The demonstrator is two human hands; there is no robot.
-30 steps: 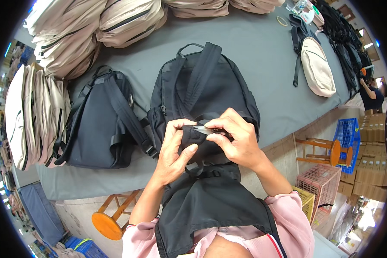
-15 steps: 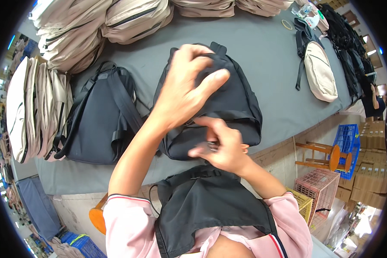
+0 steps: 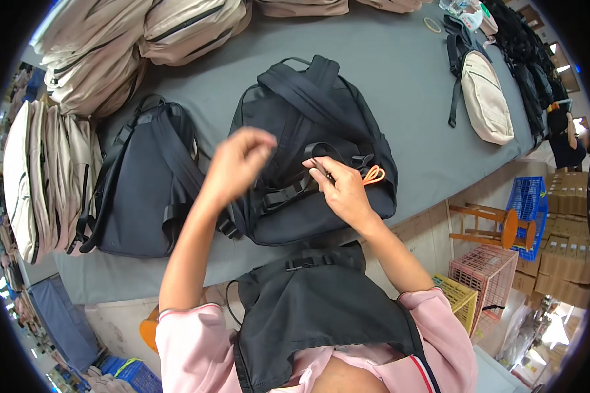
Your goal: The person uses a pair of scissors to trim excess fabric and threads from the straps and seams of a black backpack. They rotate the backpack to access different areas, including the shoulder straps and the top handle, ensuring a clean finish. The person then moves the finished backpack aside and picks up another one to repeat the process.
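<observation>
A black backpack (image 3: 321,219) lies in front of me with its strap side up. Its shoulder straps (image 3: 311,98) cross over the upper back panel. My left hand (image 3: 237,167) hovers above the backpack's left side, bent at the fingers and blurred by motion. My right hand (image 3: 342,191) is closed over the lower part of the bag, beside a loop of black webbing (image 3: 324,149). Held in it is a pair of scissors (image 3: 373,175), whose orange loop handles stick out past the hand; the dark end shows at the fingers.
Another black backpack (image 3: 141,196) lies close on the left, beside stacked beige bags (image 3: 49,177). More beige bags (image 3: 190,29) are piled at the back of the grey table (image 3: 400,85). A small beige bag (image 3: 486,98) lies far right. Orange stools (image 3: 505,229) stand beyond the right edge.
My left hand has drawn down and left from the top of the backpack, uncovering the crossed straps. My right hand has moved slightly up and right, and the orange handles now show clearly.
</observation>
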